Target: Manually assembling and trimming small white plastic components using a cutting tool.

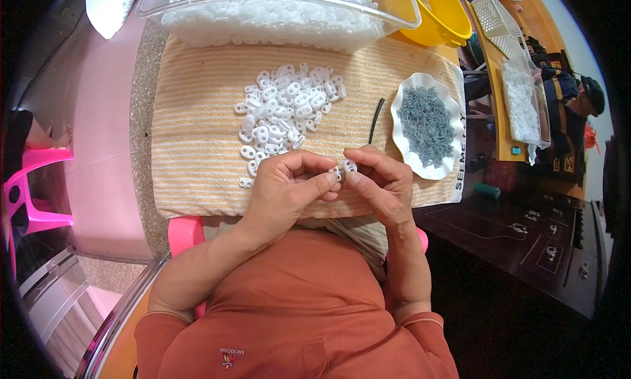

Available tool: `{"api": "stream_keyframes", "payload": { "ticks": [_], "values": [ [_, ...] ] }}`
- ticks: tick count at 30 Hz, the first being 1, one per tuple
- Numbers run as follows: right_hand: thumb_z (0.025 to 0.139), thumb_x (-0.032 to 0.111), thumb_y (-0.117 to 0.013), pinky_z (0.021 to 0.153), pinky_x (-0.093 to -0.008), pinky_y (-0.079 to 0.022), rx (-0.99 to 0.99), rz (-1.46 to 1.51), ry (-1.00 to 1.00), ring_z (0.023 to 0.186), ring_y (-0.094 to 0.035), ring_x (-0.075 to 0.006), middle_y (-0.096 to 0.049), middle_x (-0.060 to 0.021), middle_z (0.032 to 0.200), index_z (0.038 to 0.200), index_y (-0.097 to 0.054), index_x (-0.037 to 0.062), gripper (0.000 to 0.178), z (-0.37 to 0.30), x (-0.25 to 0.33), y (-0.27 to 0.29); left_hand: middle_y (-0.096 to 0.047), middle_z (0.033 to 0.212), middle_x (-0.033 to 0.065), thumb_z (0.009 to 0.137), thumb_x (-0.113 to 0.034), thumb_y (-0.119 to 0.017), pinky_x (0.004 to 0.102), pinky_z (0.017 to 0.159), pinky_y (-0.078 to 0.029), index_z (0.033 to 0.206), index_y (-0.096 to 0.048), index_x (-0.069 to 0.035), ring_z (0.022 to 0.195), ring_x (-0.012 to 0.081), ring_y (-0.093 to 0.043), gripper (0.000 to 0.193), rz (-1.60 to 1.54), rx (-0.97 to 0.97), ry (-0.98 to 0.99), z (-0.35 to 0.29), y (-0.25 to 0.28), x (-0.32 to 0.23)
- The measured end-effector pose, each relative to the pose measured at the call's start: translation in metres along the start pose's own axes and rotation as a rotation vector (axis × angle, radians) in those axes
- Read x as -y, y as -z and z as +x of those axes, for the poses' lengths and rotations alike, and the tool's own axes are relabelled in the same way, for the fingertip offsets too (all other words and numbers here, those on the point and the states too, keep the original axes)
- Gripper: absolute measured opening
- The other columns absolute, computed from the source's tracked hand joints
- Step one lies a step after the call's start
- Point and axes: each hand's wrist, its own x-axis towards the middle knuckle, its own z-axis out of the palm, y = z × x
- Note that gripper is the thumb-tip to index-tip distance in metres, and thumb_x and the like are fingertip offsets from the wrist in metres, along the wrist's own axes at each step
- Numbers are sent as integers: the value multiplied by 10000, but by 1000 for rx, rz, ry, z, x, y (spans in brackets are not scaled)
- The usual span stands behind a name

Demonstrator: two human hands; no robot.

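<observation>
In front of my body, my left hand and my right hand meet over the near edge of a striped towel. My left thumb and fingers pinch a small white plastic piece. Between my right thumb and forefinger is a white two-holed plastic piece. The two pieces are close together; fingertips cover parts of both. Beyond my hands lies a loose pile of white two-holed plastic pieces. To the right, a white wavy-rimmed dish holds many tiny grey pieces, perhaps small springs.
A clear plastic bin full of white pieces stands at the far edge, beside a yellow basin. A thin black rod lies on the towel left of the dish. Another person is at the far right, near another bin.
</observation>
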Motion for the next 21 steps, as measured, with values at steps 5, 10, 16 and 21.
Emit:
{"api": "stream_keyframes", "payload": {
  "ticks": [5, 10, 16, 21],
  "values": [
    [834, -57, -613, 789, -251, -467, -6, -5, 2, 886, -593, -147, -609, -104, 980, 1121, -613, -69, 287, 0, 0, -1, -662, 897, 101, 880, -31, -624, 240, 714, -556, 1023, -614, 48, 791, 116, -637, 164, 1, -2, -4, -1, -1, -1],
    [835, -54, -607, 784, -251, -468, 7, -16, 13, 877, -598, -152, -607, -106, 972, 1119, -612, -71, 284, 0, 0, 0, -663, 884, 98, 876, -33, -630, 231, 695, -543, 1022, -614, 44, 775, 113, -634, 165, 11, -9, 8, -1, 0, 0],
    [837, -45, -606, 775, -250, -468, -5, -2, -5, 861, -597, -148, -605, -105, 968, 1114, -612, -74, 279, 0, 1, -2, -668, 872, 90, 863, -29, -633, 240, 708, -538, 1010, -611, 15, 767, 122, -639, 155, -34, -3, 14, 0, 0, 2],
    [836, -39, -611, 774, -247, -463, -9, 0, -8, 860, -591, -142, -603, -102, 969, 1111, -614, -73, 277, 0, 1, -1, -662, 859, 83, 854, -27, -646, 238, 705, -537, 1001, -612, 15, 756, 118, -633, 157, -32, -6, 19, 0, -1, 1]
  ]
}}
